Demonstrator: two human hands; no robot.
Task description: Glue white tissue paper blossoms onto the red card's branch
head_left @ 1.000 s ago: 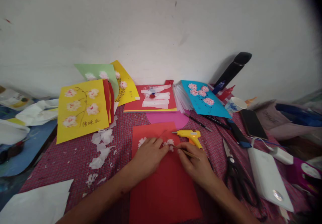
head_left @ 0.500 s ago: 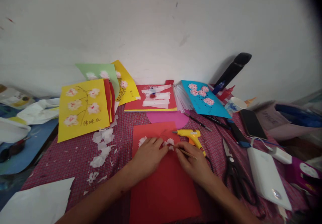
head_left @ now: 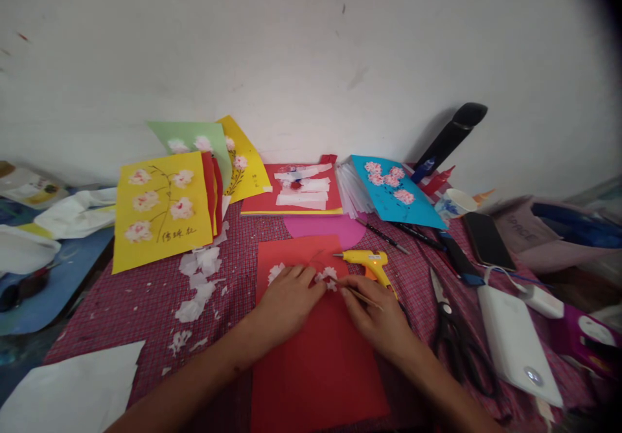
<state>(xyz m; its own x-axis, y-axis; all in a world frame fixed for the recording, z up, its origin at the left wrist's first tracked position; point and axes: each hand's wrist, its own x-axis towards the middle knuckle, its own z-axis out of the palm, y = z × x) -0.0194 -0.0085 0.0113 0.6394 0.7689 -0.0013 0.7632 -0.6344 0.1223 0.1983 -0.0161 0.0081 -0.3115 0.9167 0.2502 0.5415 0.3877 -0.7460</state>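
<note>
A sheet of red paper (head_left: 315, 374) lies before me with white tissue-paper flowers (head_left: 326, 277) on its upper part. My left hand (head_left: 290, 295) rests flat on the sheet, fingers stretched forward, thumb beside the right flower; another white flower (head_left: 276, 272) shows partly past its fingers. A thin wooden stick (head_left: 360, 296) is pinched in my right hand (head_left: 376, 310), its tip at the right flower's edge. Just beyond this hand lies a yellow hot glue gun (head_left: 372, 261), nozzle pointing left over the paper. Part of its handle is hidden.
Black scissors (head_left: 454, 329) and a white power bank (head_left: 519, 342) lie to the right, with a phone (head_left: 487, 240) behind. Torn tissue (head_left: 197, 297) is scattered left. Yellow (head_left: 160, 209) and blue (head_left: 396, 190) flower cards stand near the wall.
The right hand and the stick have shifted very slightly at the flower's edge. My left hand keeps its place on the red paper.
</note>
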